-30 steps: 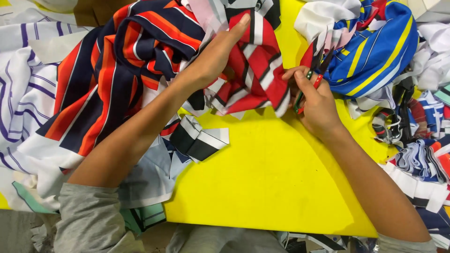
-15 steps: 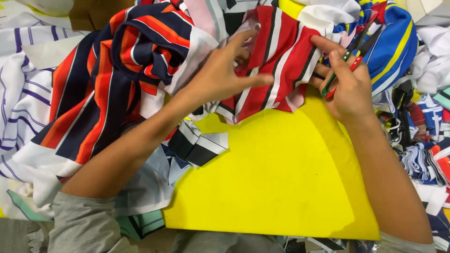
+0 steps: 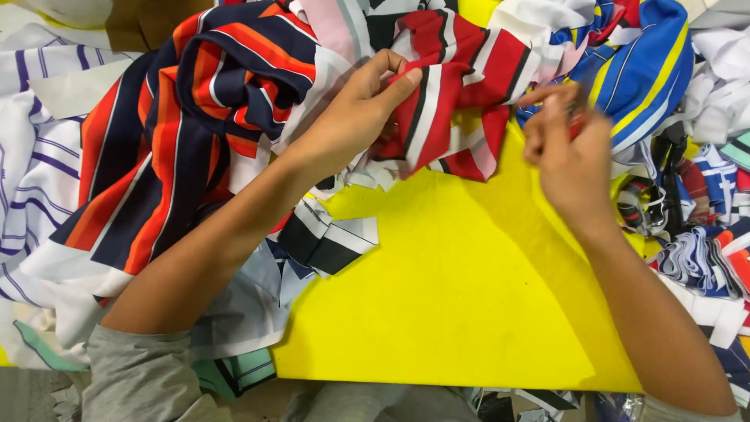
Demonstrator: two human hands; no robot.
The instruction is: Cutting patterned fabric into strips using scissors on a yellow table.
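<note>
Yellow table [image 3: 453, 312] lies nearest, bare at centre. Left hand [image 3: 351, 117] pinches the red striped cloth [image 3: 453, 101] at the table's far edge. Right hand [image 3: 570, 148] is closed, contents blurred. Blue garment [image 3: 641, 62] lies beyond.

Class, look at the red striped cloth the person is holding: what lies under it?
Under the red striped cloth, pinched by the left hand, the yellow table shows, with white scraps at its edge. Anything beneath its middle is covered.

The left hand [image 3: 355, 109] pinches a red striped cloth [image 3: 457, 98] over a yellow board [image 3: 445, 312]. The right hand [image 3: 570, 152], blurred, hovers just beside that cloth. Navy and orange fabric [image 3: 180, 125] lies left; blue fabric [image 3: 641, 70] right.
</note>
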